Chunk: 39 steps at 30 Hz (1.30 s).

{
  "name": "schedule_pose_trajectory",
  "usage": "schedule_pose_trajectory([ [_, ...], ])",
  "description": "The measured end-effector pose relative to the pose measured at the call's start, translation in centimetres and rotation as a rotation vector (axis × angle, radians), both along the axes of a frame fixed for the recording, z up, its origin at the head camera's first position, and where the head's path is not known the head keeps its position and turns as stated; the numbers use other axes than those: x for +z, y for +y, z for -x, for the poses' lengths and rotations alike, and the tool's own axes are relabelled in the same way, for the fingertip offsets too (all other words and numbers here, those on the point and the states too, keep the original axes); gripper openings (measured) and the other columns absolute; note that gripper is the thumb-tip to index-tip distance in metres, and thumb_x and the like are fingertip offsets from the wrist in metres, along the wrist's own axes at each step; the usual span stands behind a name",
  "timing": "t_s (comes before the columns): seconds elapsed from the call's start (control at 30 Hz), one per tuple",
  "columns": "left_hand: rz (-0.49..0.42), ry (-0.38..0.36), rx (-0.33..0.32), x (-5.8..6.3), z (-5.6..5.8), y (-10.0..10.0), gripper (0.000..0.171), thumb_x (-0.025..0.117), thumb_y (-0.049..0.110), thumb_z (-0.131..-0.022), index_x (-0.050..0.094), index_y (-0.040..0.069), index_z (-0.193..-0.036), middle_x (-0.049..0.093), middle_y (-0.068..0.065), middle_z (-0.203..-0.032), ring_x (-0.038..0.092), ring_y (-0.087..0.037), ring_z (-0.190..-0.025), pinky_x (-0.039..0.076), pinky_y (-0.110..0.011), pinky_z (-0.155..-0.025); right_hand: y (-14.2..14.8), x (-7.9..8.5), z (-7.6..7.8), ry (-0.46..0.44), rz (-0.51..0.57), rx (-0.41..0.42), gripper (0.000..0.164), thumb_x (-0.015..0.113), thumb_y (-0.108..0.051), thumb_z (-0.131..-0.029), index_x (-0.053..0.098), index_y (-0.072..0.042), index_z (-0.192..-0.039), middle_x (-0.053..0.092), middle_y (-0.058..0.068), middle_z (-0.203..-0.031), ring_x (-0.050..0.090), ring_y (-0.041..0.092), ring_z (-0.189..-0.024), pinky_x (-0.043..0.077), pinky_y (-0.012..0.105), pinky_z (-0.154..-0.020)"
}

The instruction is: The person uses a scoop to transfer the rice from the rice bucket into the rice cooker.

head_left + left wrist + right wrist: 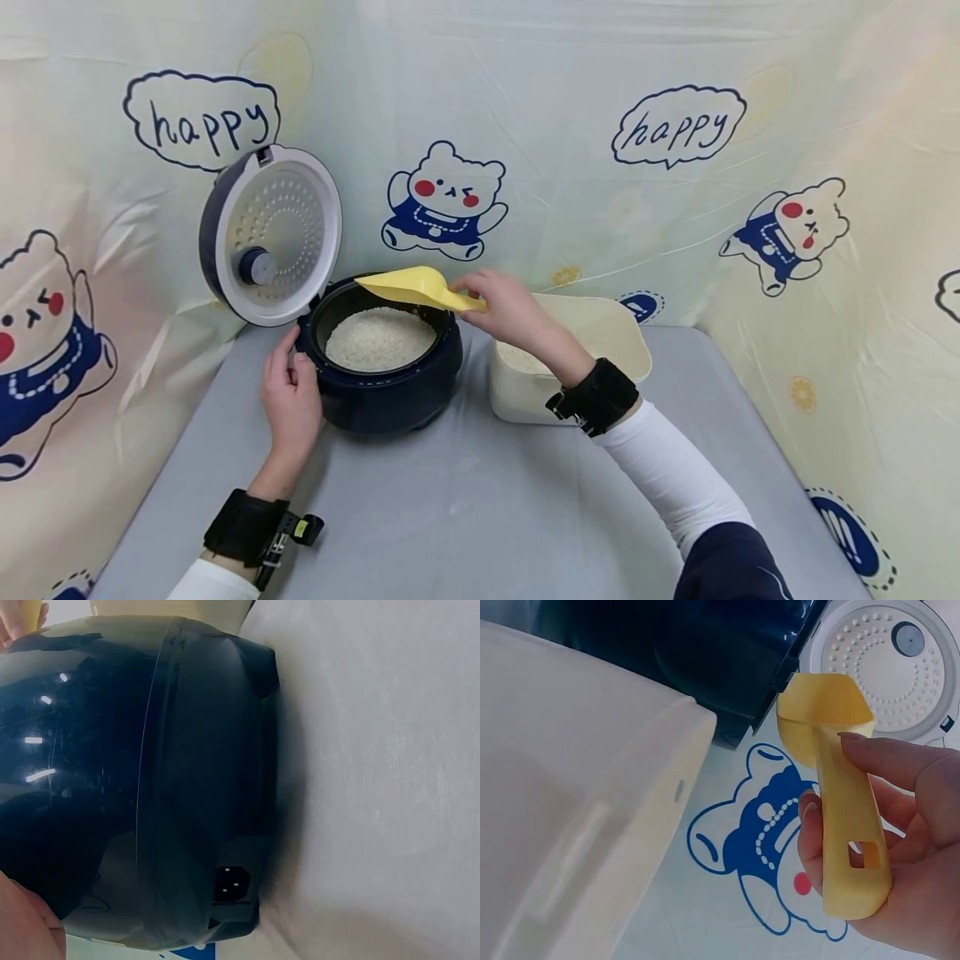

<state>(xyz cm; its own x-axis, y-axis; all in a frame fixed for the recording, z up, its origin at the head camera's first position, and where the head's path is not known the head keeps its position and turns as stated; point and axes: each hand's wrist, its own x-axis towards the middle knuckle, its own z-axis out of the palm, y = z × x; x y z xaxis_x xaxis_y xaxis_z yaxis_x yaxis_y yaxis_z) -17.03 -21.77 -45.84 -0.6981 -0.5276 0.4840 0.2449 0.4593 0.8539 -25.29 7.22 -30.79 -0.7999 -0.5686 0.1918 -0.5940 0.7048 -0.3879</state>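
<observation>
My right hand (510, 308) holds a yellow scoop (408, 286) by its handle, the bowl over the back right rim of a dark blue rice cooker (386, 404). White rice (380, 340) lies in the cooker's pot. In the right wrist view the thumb presses along the scoop (847, 802) and the fingers curl round its far side; no rice shows in its bowl. My left hand (292, 404) rests against the cooker's left side, fingers relaxed and reaching up near the rim. Only part of that hand (26, 922) shows in the left wrist view.
The cooker's round lid (288, 225) stands raised at the back left. To the right of the cooker is a cream container (525, 404) with rice (521, 360) in it. A grey cloth covers the table (465, 517), and a printed curtain (570, 225) hangs behind.
</observation>
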Motion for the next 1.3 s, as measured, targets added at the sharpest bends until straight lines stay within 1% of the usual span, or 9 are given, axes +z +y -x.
schedule_pose_trajectory([
  [0.23,-0.008,-0.010,-0.001,0.2,-0.1,0.0,0.045,0.047,0.009,-0.105,0.060,0.014,-0.148,0.044,0.007,-0.097,0.039,-0.005,-0.073,0.029,-0.026,-0.073,0.7,-0.6,0.1,-0.022,0.010,-0.014,0.029,0.076,-0.014,-0.094,0.075,-0.008,-0.123,0.068,0.009,-0.107,0.058,0.025,-0.095,0.050,0.039,-0.087],
  [0.37,-0.013,-0.023,-0.001,0.2,-0.3,0.1,0.045,0.047,0.010,-0.105,0.060,0.014,-0.148,0.044,0.006,-0.097,0.039,-0.005,-0.072,0.029,-0.027,-0.073,1.4,-1.2,0.1,-0.057,0.061,-0.003,0.029,0.075,-0.014,-0.094,0.075,-0.008,-0.122,0.067,0.008,-0.103,0.057,0.024,-0.093,0.048,0.037,-0.083],
  [0.5,-0.015,-0.020,0.002,0.1,-0.4,0.2,0.045,0.047,0.009,-0.105,0.060,0.014,-0.148,0.044,0.006,-0.096,0.038,-0.005,-0.071,0.029,-0.027,-0.073,2.4,-1.8,0.1,-0.150,0.176,0.018,0.027,0.073,-0.016,-0.096,0.074,-0.006,-0.121,0.065,0.008,-0.098,0.056,0.022,-0.086,0.047,0.032,-0.074],
  [0.67,-0.013,-0.025,0.001,0.2,-0.4,0.2,0.045,0.047,0.010,-0.106,0.060,0.014,-0.148,0.043,0.007,-0.096,0.039,-0.004,-0.072,0.030,-0.026,-0.073,4.2,-2.0,-0.6,-0.360,0.346,0.007,0.027,0.068,-0.017,-0.099,0.072,-0.002,-0.121,0.064,0.009,-0.094,0.058,0.021,-0.076,0.049,0.027,-0.065],
  [0.83,-0.007,-0.048,-0.007,0.5,-0.5,0.1,0.045,0.046,0.012,-0.106,0.059,0.013,-0.149,0.048,0.000,-0.100,0.041,-0.009,-0.076,0.031,-0.028,-0.076,6.4,-2.0,-2.4,-0.555,0.441,-0.017,0.028,0.065,-0.016,-0.103,0.068,0.003,-0.124,0.065,0.015,-0.097,0.061,0.022,-0.078,0.052,0.026,-0.069],
  [0.93,0.034,-0.058,-0.020,0.7,-0.7,0.0,0.044,0.045,0.012,-0.107,0.057,0.010,-0.150,0.059,-0.015,-0.115,0.052,-0.023,-0.091,0.038,-0.039,-0.087,8.0,-2.3,-4.2,-0.635,0.461,-0.013,0.030,0.063,-0.016,-0.104,0.065,0.004,-0.127,0.064,0.023,-0.102,0.061,0.022,-0.077,0.052,0.028,-0.069],
  [1.0,0.062,-0.063,-0.039,0.8,-1.0,-0.2,0.044,0.044,0.013,-0.108,0.056,0.007,-0.150,0.060,-0.024,-0.128,0.056,-0.034,-0.108,0.040,-0.050,-0.097,9.2,-2.4,-5.5,-0.682,0.471,-0.012,0.031,0.062,-0.016,-0.105,0.063,0.004,-0.128,0.062,0.024,-0.104,0.061,0.022,-0.077,0.051,0.029,-0.069],
  [1.13,0.109,-0.068,-0.076,1.1,-1.4,-0.5,0.043,0.043,0.014,-0.110,0.055,0.003,-0.149,0.055,-0.029,-0.142,0.051,-0.047,-0.131,0.036,-0.063,-0.107,11.6,-2.9,-7.7,-0.783,0.491,0.003,0.033,0.060,-0.018,-0.105,0.058,0.005,-0.130,0.068,0.014,-0.108,0.060,0.020,-0.080,0.052,0.028,-0.072],
  [1.3,0.131,-0.106,-0.101,1.3,-1.7,-1.0,0.045,0.041,0.017,-0.110,0.052,0.003,-0.152,0.051,-0.030,-0.147,0.050,-0.048,-0.129,0.035,-0.065,-0.107,13.9,-4.4,-10.0,-0.844,0.464,0.046,0.036,0.058,-0.019,-0.107,0.054,0.006,-0.133,0.074,0.008,-0.110,0.061,0.019,-0.081,0.051,0.027,-0.072],
])
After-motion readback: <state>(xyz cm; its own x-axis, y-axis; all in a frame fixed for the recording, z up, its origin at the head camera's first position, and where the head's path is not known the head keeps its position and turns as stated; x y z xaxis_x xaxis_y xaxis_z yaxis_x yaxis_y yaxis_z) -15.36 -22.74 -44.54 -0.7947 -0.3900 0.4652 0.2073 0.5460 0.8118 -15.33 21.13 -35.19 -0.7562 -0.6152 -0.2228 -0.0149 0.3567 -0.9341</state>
